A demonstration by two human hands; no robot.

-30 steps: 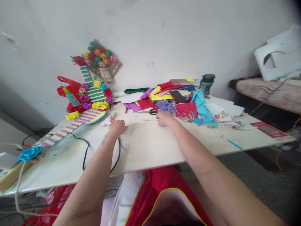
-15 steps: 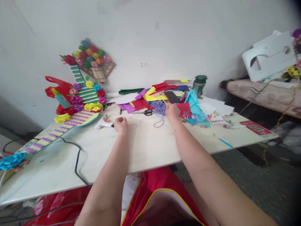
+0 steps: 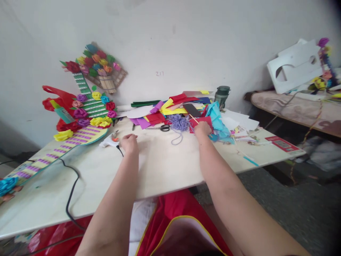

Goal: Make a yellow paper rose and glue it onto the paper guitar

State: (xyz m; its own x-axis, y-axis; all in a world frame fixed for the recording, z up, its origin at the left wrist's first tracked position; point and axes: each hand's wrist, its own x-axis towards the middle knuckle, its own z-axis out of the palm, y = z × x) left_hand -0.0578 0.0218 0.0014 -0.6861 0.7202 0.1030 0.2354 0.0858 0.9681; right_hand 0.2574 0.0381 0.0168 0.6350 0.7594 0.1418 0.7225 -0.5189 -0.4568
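My right hand (image 3: 203, 130) is closed on a thin wooden stick (image 3: 194, 118), which points up and left toward a dark phone (image 3: 192, 110). Beneath that hand lies red paper (image 3: 214, 123), with a tangle of purple yarn (image 3: 179, 122) to its left. My left hand (image 3: 129, 143) hovers over the table with its fingers curled together; whatever they may hold is hidden. Just left of it rests a white glue gun (image 3: 108, 141) with an orange part and a black cord. Black-handled scissors (image 3: 164, 128) lie between the two hands.
Colored paper sheets (image 3: 154, 117) and blue crepe paper (image 3: 217, 119) cover the table's back. A green bottle (image 3: 222, 95) stands behind. At left are a guitar shape with paper flowers (image 3: 98, 106) and a glue bottle (image 3: 64, 113). A black cable (image 3: 70, 199) crosses the front edge.
My right hand has moved slightly right with the stick, off the yarn and over the red paper. My left hand remains beside the glue gun. The whole view has shifted a little.
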